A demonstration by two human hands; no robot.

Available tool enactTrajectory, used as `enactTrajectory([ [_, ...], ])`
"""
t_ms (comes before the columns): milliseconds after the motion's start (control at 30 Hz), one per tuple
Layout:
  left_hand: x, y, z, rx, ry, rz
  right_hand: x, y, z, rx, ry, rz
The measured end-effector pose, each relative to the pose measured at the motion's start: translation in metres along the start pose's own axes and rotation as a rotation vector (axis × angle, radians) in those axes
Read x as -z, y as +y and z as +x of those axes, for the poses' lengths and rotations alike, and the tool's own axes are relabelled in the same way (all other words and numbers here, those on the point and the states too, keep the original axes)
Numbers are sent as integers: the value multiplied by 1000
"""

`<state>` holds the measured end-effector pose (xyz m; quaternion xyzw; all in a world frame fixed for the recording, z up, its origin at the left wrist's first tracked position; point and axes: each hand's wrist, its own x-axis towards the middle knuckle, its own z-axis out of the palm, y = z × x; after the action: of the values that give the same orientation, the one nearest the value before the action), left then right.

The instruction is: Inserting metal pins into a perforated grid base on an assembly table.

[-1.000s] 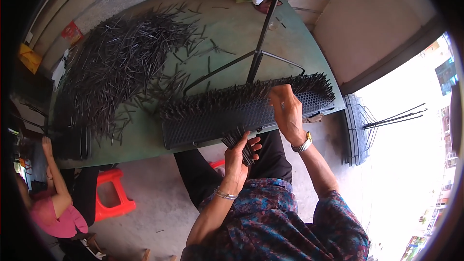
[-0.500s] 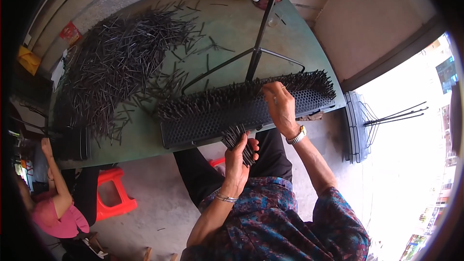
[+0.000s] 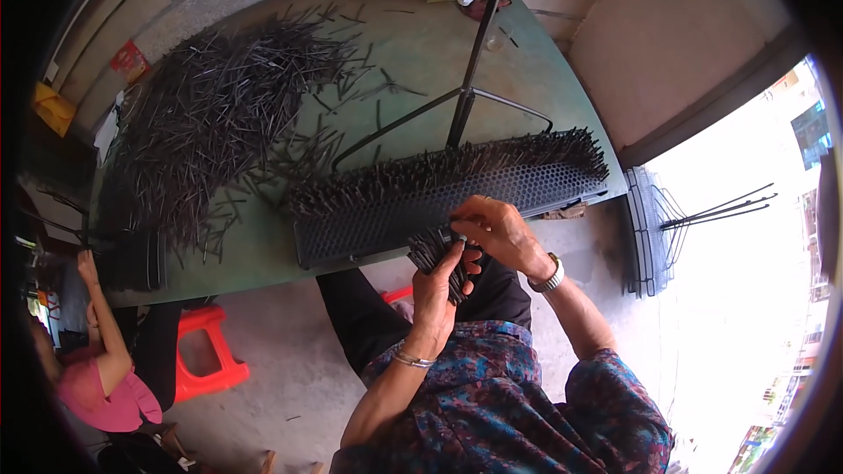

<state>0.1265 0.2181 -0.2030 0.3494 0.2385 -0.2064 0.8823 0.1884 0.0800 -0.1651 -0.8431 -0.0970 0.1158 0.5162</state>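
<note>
Green table [image 3: 413,61], black rods [image 3: 211,114], red stool [image 3: 206,355].

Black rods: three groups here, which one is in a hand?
The small bundle gripped in the left hand; the big pile lies loose on the table, the rest stand in the perforated block.

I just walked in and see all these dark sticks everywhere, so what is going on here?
A person at a green table holds a bundle of thin dark rods in the left hand. The right hand pinches at the top of that bundle, right by a long perforated block already bristling with rods. A big loose pile of rods lies further back on the table. Another person sits at lower left by a red stool.
</note>
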Motion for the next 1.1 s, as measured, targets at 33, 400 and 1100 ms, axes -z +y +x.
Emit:
enactTrajectory([
  [33, -1, -1, 0, 1, -3, 1, 1, 1, -1, -43, -13, 40],
  [400, 17, -19, 28, 74, 89, -36, 20, 11, 24, 213, 587, -151],
  [1100, -2, -13, 13, 24, -21, -13, 8, 20, -2, 184, 270, -159],
])
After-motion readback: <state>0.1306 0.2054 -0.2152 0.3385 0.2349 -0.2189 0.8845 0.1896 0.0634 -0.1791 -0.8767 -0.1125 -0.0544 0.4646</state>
